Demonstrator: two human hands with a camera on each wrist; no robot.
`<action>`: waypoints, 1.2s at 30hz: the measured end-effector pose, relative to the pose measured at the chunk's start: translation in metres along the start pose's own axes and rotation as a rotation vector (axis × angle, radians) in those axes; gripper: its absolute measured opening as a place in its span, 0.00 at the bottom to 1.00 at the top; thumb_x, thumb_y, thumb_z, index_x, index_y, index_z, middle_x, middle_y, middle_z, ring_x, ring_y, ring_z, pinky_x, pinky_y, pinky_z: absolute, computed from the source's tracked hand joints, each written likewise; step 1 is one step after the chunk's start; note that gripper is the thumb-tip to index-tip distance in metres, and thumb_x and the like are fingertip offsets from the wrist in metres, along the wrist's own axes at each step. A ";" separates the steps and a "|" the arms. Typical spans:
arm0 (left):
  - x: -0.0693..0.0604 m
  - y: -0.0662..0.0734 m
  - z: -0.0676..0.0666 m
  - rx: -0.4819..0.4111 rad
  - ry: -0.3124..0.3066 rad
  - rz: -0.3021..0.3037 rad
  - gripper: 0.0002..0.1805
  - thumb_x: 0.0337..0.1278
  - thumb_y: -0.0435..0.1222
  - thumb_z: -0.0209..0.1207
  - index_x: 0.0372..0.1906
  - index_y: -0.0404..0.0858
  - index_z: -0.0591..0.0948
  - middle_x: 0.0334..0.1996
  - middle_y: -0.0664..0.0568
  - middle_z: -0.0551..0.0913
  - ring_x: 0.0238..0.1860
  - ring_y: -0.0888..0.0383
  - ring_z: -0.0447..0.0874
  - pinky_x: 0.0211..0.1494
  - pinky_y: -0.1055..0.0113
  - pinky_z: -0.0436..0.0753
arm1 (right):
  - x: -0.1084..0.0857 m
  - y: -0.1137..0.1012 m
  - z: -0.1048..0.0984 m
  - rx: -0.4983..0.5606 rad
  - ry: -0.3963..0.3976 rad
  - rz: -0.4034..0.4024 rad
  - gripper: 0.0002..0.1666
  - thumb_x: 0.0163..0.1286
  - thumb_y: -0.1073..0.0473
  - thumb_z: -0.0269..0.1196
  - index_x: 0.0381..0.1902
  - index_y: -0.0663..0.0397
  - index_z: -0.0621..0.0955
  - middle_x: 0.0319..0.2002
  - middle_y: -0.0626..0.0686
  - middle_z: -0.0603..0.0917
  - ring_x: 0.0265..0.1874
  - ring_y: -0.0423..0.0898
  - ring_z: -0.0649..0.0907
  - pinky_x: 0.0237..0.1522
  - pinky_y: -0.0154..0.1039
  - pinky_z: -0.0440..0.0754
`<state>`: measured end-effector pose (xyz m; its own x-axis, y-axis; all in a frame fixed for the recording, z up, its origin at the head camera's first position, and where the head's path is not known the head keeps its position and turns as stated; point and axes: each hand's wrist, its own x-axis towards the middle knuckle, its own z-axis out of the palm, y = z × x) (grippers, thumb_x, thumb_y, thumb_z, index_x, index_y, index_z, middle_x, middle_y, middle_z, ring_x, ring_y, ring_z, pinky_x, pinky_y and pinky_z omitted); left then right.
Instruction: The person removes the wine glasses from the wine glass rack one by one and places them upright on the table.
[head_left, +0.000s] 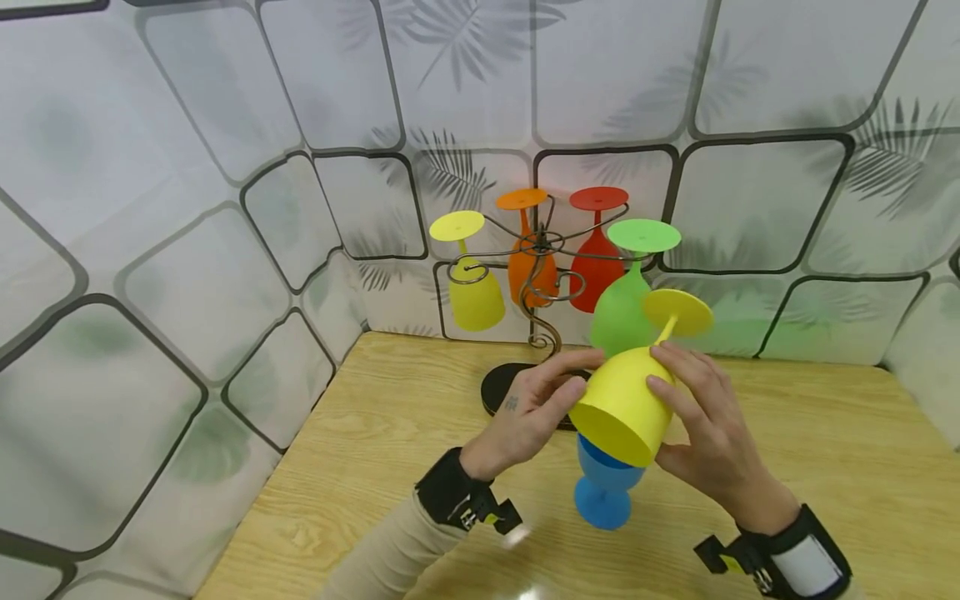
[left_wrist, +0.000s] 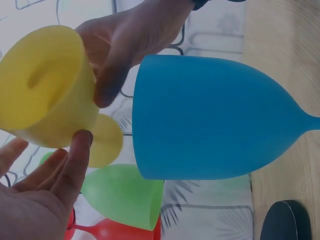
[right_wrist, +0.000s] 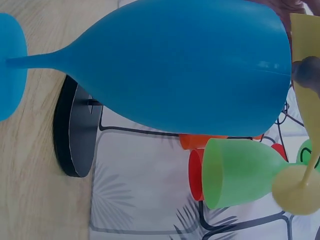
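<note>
A yellow goblet (head_left: 626, 404) is tilted in the air, its bowl mouth facing down toward me and its foot up and away. My right hand (head_left: 712, 433) grips it, fingers along the bowl near the stem and thumb on the other side. From the left, my left hand (head_left: 532, 408) touches the bowl with its fingertips, the fingers fairly straight. Just below stands a blue goblet (head_left: 603, 500), upright on the table and partly hidden by the yellow one. In the left wrist view the blue goblet (left_wrist: 215, 117) looms large beside the yellow goblet (left_wrist: 95, 120).
Behind the hands stands a metal rack (head_left: 540, 242) on a black base (head_left: 498, 387). Upside down on it hang a yellow goblet (head_left: 476, 304), an orange goblet (head_left: 532, 267), a red goblet (head_left: 597, 267) and a green goblet (head_left: 622, 312). Patterned curtain surrounds the wooden table (head_left: 360, 467).
</note>
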<state>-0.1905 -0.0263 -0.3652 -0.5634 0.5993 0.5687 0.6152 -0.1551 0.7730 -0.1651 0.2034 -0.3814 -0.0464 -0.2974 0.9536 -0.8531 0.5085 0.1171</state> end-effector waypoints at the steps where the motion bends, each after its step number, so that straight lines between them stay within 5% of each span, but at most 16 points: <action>1: 0.000 0.001 0.000 -0.010 -0.009 0.004 0.29 0.83 0.47 0.43 0.70 0.28 0.70 0.62 0.32 0.78 0.54 0.44 0.87 0.56 0.58 0.87 | -0.001 0.000 0.000 0.011 0.012 0.019 0.28 0.77 0.45 0.60 0.54 0.68 0.76 0.55 0.73 0.78 0.59 0.63 0.77 0.74 0.42 0.67; 7: 0.002 0.002 0.002 -0.052 -0.068 0.045 0.27 0.85 0.42 0.40 0.71 0.24 0.66 0.64 0.30 0.76 0.58 0.39 0.83 0.60 0.58 0.84 | -0.011 0.001 -0.004 0.039 0.060 0.145 0.44 0.73 0.39 0.63 0.56 0.81 0.72 0.53 0.77 0.77 0.63 0.52 0.77 0.71 0.33 0.69; 16: 0.004 -0.001 0.004 0.033 -0.096 0.081 0.34 0.84 0.50 0.39 0.74 0.25 0.63 0.70 0.32 0.72 0.68 0.43 0.77 0.68 0.58 0.78 | -0.024 0.007 -0.009 0.022 0.010 0.333 0.56 0.68 0.31 0.64 0.62 0.83 0.68 0.54 0.77 0.77 0.67 0.36 0.74 0.71 0.29 0.68; 22: 0.004 -0.003 0.002 0.085 -0.105 0.077 0.35 0.83 0.51 0.39 0.75 0.26 0.63 0.71 0.34 0.72 0.70 0.45 0.75 0.70 0.54 0.77 | -0.032 0.008 -0.011 -0.008 -0.005 0.396 0.56 0.68 0.30 0.64 0.66 0.80 0.67 0.55 0.74 0.78 0.64 0.34 0.75 0.69 0.26 0.68; 33: 0.007 -0.009 0.001 0.212 -0.151 0.011 0.33 0.83 0.52 0.38 0.77 0.35 0.64 0.71 0.43 0.74 0.69 0.58 0.75 0.66 0.67 0.79 | -0.042 0.011 -0.010 0.071 -0.054 0.491 0.54 0.67 0.32 0.65 0.69 0.76 0.68 0.58 0.72 0.78 0.58 0.40 0.77 0.65 0.23 0.70; 36: 0.007 -0.012 0.001 0.224 -0.166 -0.005 0.33 0.83 0.52 0.38 0.77 0.35 0.64 0.73 0.45 0.71 0.70 0.60 0.73 0.67 0.68 0.78 | -0.046 0.009 -0.012 0.099 -0.102 0.561 0.50 0.63 0.47 0.73 0.72 0.71 0.67 0.59 0.70 0.78 0.57 0.41 0.77 0.63 0.22 0.70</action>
<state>-0.2012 -0.0192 -0.3705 -0.4801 0.7226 0.4973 0.7300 0.0147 0.6833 -0.1645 0.2320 -0.4211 -0.5512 -0.0826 0.8303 -0.7277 0.5344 -0.4299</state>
